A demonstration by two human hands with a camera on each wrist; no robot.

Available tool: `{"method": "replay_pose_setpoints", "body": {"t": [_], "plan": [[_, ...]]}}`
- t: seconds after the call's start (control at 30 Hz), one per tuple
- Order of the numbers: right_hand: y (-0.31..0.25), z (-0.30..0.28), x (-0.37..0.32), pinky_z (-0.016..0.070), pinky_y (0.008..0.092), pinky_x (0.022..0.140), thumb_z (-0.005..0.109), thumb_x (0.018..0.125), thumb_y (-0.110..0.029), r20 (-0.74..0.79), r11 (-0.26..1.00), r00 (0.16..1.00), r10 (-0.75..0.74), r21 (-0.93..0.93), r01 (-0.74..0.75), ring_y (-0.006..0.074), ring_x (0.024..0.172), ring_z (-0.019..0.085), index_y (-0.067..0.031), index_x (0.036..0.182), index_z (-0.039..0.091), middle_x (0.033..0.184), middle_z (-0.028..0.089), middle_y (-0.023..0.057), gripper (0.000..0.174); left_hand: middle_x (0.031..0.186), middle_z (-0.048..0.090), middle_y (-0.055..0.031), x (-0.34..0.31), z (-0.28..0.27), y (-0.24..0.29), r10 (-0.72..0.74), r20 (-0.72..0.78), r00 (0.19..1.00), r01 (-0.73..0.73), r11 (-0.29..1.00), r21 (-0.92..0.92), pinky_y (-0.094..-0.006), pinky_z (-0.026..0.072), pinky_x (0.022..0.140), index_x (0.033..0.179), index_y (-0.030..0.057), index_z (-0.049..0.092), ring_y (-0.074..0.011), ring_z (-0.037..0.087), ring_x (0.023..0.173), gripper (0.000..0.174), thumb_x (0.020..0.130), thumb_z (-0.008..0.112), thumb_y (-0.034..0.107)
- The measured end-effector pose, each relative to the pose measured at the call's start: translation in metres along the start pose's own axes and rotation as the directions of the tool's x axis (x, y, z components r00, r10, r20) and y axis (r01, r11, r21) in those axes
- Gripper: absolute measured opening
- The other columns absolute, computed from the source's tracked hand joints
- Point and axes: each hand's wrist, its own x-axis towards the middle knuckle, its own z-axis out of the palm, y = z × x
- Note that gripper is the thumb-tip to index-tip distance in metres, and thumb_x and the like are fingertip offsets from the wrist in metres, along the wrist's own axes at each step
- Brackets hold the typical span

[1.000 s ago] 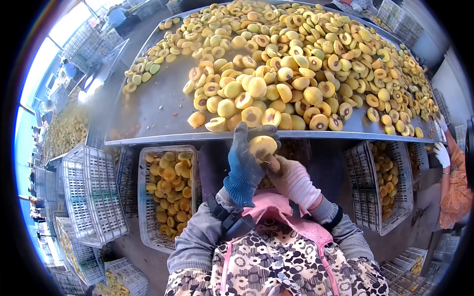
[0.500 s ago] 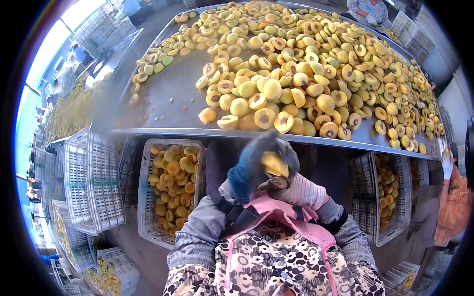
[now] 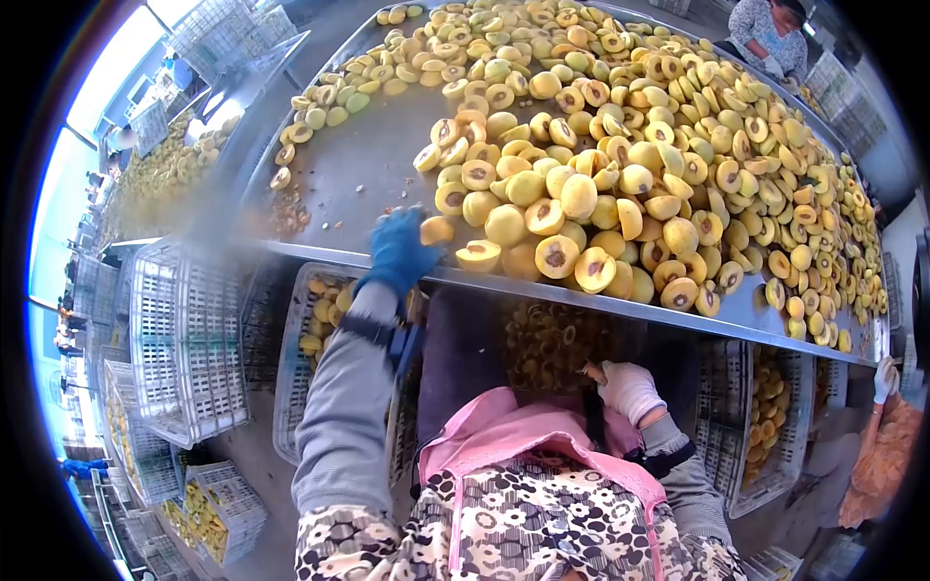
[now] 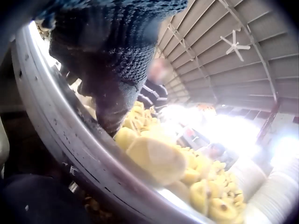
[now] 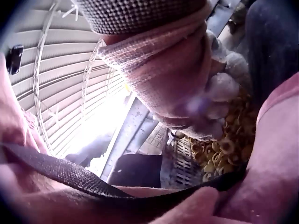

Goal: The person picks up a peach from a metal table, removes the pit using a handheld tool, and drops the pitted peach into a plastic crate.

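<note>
The left hand (image 3: 400, 250), in a blue glove, reaches over the table's near edge, its fingers beside a halved yellow fruit (image 3: 436, 230). In the left wrist view, the dark fingertips of the left hand (image 4: 107, 88) point down at fruit halves (image 4: 156, 158); the thumb is hidden. Lower down, the right hand (image 3: 630, 389), in a pale glove, is curled round a small tool (image 3: 593, 371), mostly hidden by the fingers. The right wrist view shows the right hand (image 5: 187, 88) curled above a crate of fruit pieces (image 5: 224, 154).
Many fruit halves (image 3: 620, 165) cover the metal table (image 3: 354, 179). Under its edge (image 3: 581, 295) stand a fruit crate (image 3: 291, 387) at left and another (image 3: 770, 426) at right. Stacked crates (image 3: 189, 339) are farther left. A person (image 3: 767, 44) sits at the far side, another (image 3: 886, 450) at right.
The hands have separated. My left hand has gone up and left to the table edge, without the fruit it held; my right hand has moved down and right. The view has shifted.
</note>
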Motion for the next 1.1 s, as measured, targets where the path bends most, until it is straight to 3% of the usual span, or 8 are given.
{"method": "replay_pose_setpoints", "body": {"t": [0.17, 0.23, 0.3, 0.53, 0.6, 0.77, 1.0, 1.1], "plan": [[-0.009, -0.014, -0.011, 0.0502, 0.0469, 0.072, 0.048, 0.091, -0.034, -0.029, 0.996, 0.999, -0.021, 0.087, 0.023, 0.0389, 0.084, 0.063, -0.0089, 0.100, 0.063, 0.084, 0.066, 0.0201, 0.030, 0.094, 0.064, -0.0129, 0.026, 0.037, -0.017, -0.099, 0.177, 0.979, 0.168, 0.883, -0.438, -0.0378, 0.0510, 0.076, 0.102, 0.0046, 0.058, -0.0277, 0.064, 0.089, 0.043, 0.070, 0.076, 0.027], [-0.016, -0.031, -0.021, 0.0503, 0.0470, 0.069, 0.057, 0.087, -0.030, -0.255, 0.936, 0.963, -0.090, 0.307, 0.169, 0.0399, 0.079, 0.063, -0.0115, 0.107, 0.062, 0.080, 0.065, 0.0202, 0.027, 0.083, 0.063, -0.0082, 0.022, 0.013, -0.015, -0.184, 0.325, 0.928, 0.373, 0.404, -0.835, -0.0267, 0.0518, 0.055, 0.101, 0.0011, 0.058, -0.0169, 0.064, 0.066, 0.031, 0.081, 0.069, 0.022], [-0.030, -0.046, -0.024, 0.0506, 0.0462, 0.066, 0.060, 0.086, -0.028, -0.386, 0.877, 0.914, -0.125, 0.387, 0.283, 0.0395, 0.076, 0.063, -0.0124, 0.110, 0.062, 0.077, 0.065, 0.0196, 0.028, 0.093, 0.062, -0.0079, 0.003, -0.025, 0.006, -0.097, 0.500, 0.860, 0.466, -0.247, -0.849, -0.0248, 0.0527, 0.070, 0.112, 0.0009, 0.057, -0.0148, 0.061, 0.080, 0.037, 0.078, 0.071, 0.004], [-0.076, -0.086, -0.024, 0.0499, 0.0433, 0.060, 0.070, 0.079, -0.022, -0.766, 0.821, 0.609, -0.208, 0.202, 0.534, 0.0360, 0.066, 0.063, -0.0118, 0.121, 0.057, 0.068, 0.062, 0.0170, 0.046, 0.113, 0.060, -0.0115, -0.065, -0.050, 0.116, 0.116, 0.127, 0.985, 0.115, 0.103, -0.988, -0.0334, 0.0534, 0.081, 0.122, 0.0004, 0.052, -0.0218, 0.060, 0.101, 0.048, 0.077, 0.072, 0.001], [-0.076, -0.085, -0.026, 0.0500, 0.0435, 0.062, 0.070, 0.077, -0.021, -0.765, 0.834, 0.620, -0.178, 0.217, 0.507, 0.0361, 0.068, 0.063, -0.0111, 0.122, 0.056, 0.070, 0.063, 0.0174, 0.048, 0.110, 0.065, -0.0169, -0.074, -0.041, 0.134, 0.204, -0.354, 0.913, -0.408, 0.430, -0.805, -0.0360, 0.0525, 0.082, 0.116, 0.0006, 0.055, -0.0292, 0.065, 0.096, 0.046, 0.079, 0.074, 0.020], [-0.071, -0.083, -0.033, 0.0502, 0.0439, 0.066, 0.069, 0.076, -0.022, -0.678, 0.875, 0.727, -0.108, 0.282, 0.393, 0.0364, 0.074, 0.064, -0.0114, 0.123, 0.054, 0.077, 0.064, 0.0192, 0.050, 0.109, 0.065, -0.0157, -0.086, -0.052, 0.156, 0.184, -0.043, 0.982, -0.131, 0.496, -0.858, -0.0379, 0.0513, 0.083, 0.117, -0.0002, 0.054, -0.0316, 0.064, 0.096, 0.051, 0.075, 0.077, 0.016], [-0.076, -0.060, -0.032, 0.0511, 0.0438, 0.068, 0.057, 0.087, -0.026, -0.578, 0.798, 0.806, -0.130, 0.421, 0.431, 0.0374, 0.078, 0.064, -0.0135, 0.116, 0.058, 0.081, 0.066, 0.0182, 0.032, 0.098, 0.067, -0.0171, -0.096, -0.043, 0.174, 0.107, -0.298, 0.949, -0.299, 0.611, -0.733, -0.0335, 0.0524, 0.078, 0.114, -0.0039, 0.054, -0.0274, 0.066, 0.085, 0.036, 0.085, 0.065, 0.014], [-0.077, -0.065, -0.042, 0.0512, 0.0408, 0.067, 0.057, 0.086, -0.025, -0.556, 0.793, 0.821, -0.128, 0.439, 0.421, 0.0367, 0.076, 0.064, -0.0118, 0.108, 0.063, 0.081, 0.065, 0.0197, 0.026, 0.091, 0.068, -0.0148, -0.091, -0.046, 0.175, 0.177, -0.258, 0.950, -0.300, 0.283, -0.911, -0.0301, 0.0529, 0.075, 0.108, -0.0054, 0.058, -0.0230, 0.067, 0.081, 0.027, 0.088, 0.060, 0.013]]}}
